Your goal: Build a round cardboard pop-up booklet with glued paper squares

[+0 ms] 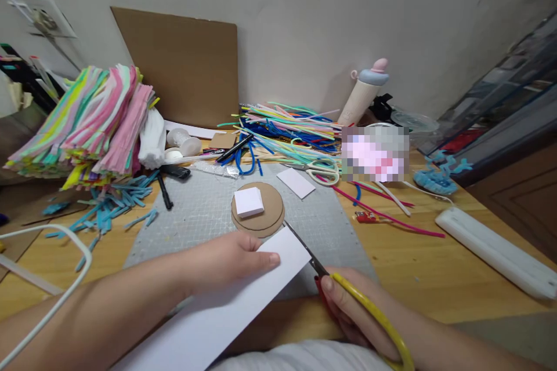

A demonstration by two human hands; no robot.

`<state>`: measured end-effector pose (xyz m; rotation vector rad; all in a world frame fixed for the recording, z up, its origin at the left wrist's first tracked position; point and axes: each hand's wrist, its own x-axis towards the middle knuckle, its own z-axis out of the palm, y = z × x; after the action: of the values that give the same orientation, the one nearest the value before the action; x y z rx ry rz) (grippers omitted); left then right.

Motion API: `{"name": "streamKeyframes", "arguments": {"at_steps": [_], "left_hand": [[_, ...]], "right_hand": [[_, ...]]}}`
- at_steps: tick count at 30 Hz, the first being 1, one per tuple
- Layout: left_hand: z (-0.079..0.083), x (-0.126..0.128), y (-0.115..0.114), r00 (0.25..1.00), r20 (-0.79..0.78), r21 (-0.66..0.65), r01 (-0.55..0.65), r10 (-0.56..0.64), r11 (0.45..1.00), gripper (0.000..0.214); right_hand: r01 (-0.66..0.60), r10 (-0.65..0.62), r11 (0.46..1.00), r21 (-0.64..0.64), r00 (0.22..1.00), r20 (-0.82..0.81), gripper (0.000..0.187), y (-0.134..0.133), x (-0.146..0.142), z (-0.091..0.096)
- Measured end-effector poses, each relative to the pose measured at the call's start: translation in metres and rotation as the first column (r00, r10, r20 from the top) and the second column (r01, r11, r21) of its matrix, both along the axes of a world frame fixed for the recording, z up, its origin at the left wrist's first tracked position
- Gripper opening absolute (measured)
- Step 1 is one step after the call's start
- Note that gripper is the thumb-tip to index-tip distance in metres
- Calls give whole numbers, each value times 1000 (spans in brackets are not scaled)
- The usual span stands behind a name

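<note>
Left hand [235, 261] clamps white paper [226, 316] under its thumb; right hand [348, 304], fingers closed around yellow-handled scissors [368, 304], holds them at the sheet's edge. Cardboard discs [273, 208] lie just beyond the left thumb.

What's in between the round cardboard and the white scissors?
In the head view, a small white card lies on the gray mat, between the round cardboard and white scissors.

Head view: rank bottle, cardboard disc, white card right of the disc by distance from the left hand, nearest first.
1. Cardboard disc: just beyond the left hand.
2. White card: farther back, right of the disc.
3. Bottle: right and farthest back, tilted.
</note>
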<state>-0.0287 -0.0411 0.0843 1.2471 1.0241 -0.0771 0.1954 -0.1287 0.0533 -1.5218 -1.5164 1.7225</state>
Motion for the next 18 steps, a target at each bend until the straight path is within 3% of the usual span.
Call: {"name": "streamKeyframes", "arguments": {"at_steps": [5,9,11,15,17,18], "left_hand": [[-11,19,16,999,42,-37,4,-2,999,58],[-13,29,23,1000,11,-2,10,-10,1000,58],[-8,30,24,1000,0,11,23,-23,1000,57],[7,24,23,996,2,76,85,-85,993,58],[15,19,23,991,21,147,124,-129,981,57],[19,17,23,989,35,182,135,-144,974,56]], "right_hand": [[76,-72,985,-153,997,33,67,-1,14,-17],[110,-109,984,-143,994,11,63,6,24,-19],[128,-117,986,-106,987,106,59,15,32,-19],[154,-172,985,77,897,407,46,47,58,-22],[-4,-191,948,317,791,581,35,62,70,-22],[-70,-208,923,378,735,645,28,69,75,-22]]}}
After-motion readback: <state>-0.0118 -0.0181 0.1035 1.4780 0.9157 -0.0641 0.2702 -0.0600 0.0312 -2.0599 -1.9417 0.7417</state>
